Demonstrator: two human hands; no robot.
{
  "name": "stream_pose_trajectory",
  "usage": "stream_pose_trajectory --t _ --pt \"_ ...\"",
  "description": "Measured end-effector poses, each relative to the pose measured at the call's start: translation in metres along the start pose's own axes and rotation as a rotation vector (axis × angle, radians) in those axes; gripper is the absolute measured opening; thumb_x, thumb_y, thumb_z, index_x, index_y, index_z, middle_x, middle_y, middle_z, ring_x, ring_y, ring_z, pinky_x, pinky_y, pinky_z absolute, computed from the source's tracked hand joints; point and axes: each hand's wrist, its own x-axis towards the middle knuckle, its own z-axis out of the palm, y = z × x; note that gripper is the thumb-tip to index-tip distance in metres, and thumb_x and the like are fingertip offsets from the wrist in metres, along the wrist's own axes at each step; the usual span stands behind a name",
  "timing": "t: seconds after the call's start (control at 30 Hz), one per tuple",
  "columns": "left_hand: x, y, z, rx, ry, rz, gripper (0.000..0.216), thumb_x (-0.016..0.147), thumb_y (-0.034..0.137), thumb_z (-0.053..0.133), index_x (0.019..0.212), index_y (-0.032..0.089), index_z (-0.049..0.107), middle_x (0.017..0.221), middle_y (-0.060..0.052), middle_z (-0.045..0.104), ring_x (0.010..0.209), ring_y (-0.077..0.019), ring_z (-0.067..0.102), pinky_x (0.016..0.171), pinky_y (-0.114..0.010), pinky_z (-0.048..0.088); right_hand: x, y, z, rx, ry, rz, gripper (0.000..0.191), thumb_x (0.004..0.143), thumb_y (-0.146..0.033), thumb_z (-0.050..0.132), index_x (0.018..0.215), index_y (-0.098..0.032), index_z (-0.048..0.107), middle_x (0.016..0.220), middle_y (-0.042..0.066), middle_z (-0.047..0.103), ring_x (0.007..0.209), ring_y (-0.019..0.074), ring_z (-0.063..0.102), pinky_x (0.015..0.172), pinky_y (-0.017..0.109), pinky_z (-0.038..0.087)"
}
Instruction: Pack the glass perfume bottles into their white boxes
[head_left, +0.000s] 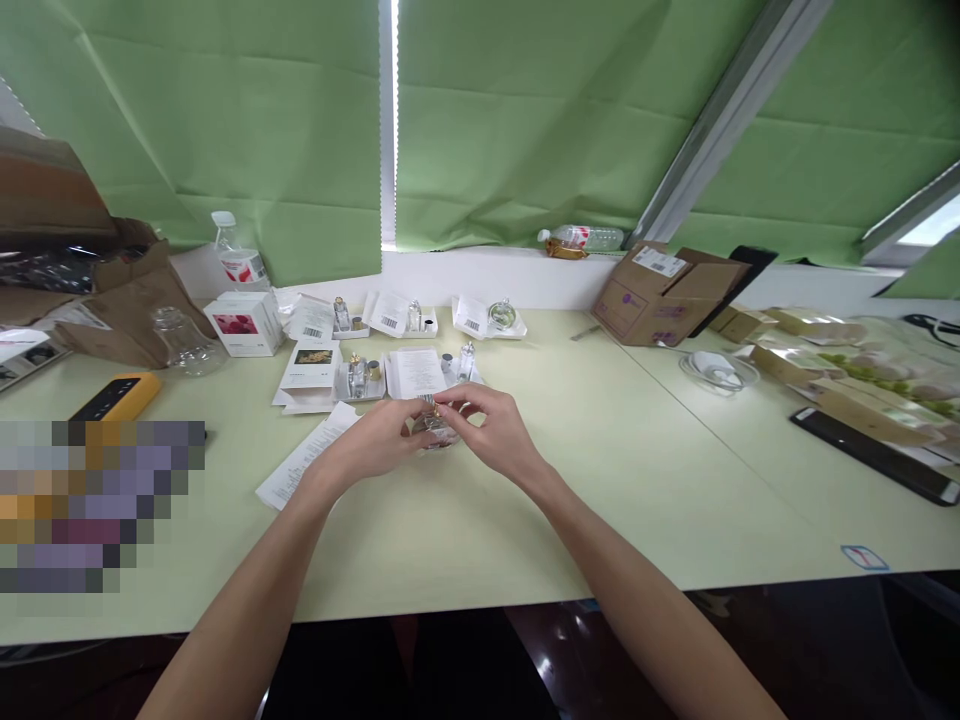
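Observation:
Over the table's middle, a small clear glass perfume bottle (437, 433) is held between my hands. My left hand (381, 436) grips it from the left, fingers partly around the glass. From the right, my right hand (491, 428) pinches the gold-coloured top of the bottle; the fingertips hide most of that part. Just beyond the hands, a white packaging tray holds another perfume bottle (466, 360) beside a printed white box (416, 373). A further bottle (357, 377) with a gold cap (374, 371) lies in a tray to the left. Near my left forearm is a printed leaflet (304, 465).
More boxed bottles, including a round green one (502, 315), line the back. To the left are a white box (244, 324), a glass jar (187, 345) and a yellow device (120, 397). A carton (652, 295), coiled white cable (716, 370) and black phone (874, 455) are right.

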Motion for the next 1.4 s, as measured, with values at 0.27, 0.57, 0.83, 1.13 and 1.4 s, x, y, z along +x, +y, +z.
stream_pose_trajectory --t 0.27,0.57,0.83,1.13,1.4 --pt "0.0 -0.001 0.0 0.0 -0.002 -0.019 0.033 0.089 0.046 0.049 0.111 0.025 0.064 0.09 -0.003 0.068 0.071 -0.0188 0.061 0.057 -0.027 0.039 -0.001 0.007 0.001 -0.131 0.018 -0.147 0.014 0.09 -0.02 0.057 0.096 -0.021 0.069 0.09 0.005 0.071 0.081 0.0171 0.065 0.067 0.03 0.054" --pt "0.001 -0.003 0.002 0.001 0.012 -0.009 0.033 0.088 0.046 0.049 0.106 0.024 0.065 0.086 -0.002 0.067 0.069 -0.0183 0.06 0.058 -0.028 0.041 -0.003 0.01 0.0 -0.265 0.029 -0.265 0.012 0.089 -0.016 0.057 0.09 -0.021 0.068 0.091 0.004 0.071 0.086 0.0186 0.064 0.076 0.034 0.052" --pt "0.002 -0.004 0.002 0.022 0.017 0.008 0.026 0.089 0.045 0.05 0.097 0.024 0.065 0.085 -0.001 0.068 0.07 -0.0181 0.06 0.057 -0.027 0.04 -0.003 0.009 0.0 -0.421 0.025 -0.355 0.013 0.089 -0.012 0.055 0.089 -0.019 0.066 0.094 0.005 0.071 0.089 0.0196 0.061 0.075 0.033 0.051" --pt "0.002 -0.005 0.002 0.022 0.029 0.031 0.023 0.088 0.043 0.053 0.093 0.024 0.064 0.087 -0.001 0.067 0.071 -0.0179 0.061 0.06 -0.028 0.043 -0.004 0.002 0.004 -0.559 0.021 -0.368 0.014 0.088 -0.011 0.052 0.084 -0.017 0.064 0.088 0.007 0.068 0.084 0.0193 0.058 0.07 0.03 0.048" --pt "0.001 -0.004 0.002 0.008 0.035 0.03 0.022 0.088 0.042 0.052 0.09 0.023 0.064 0.086 -0.001 0.067 0.071 -0.0183 0.061 0.061 -0.028 0.044 -0.002 -0.004 0.006 -0.494 0.027 -0.26 0.016 0.086 -0.009 0.052 0.076 -0.019 0.061 0.081 0.006 0.065 0.078 0.0187 0.056 0.068 0.031 0.046"
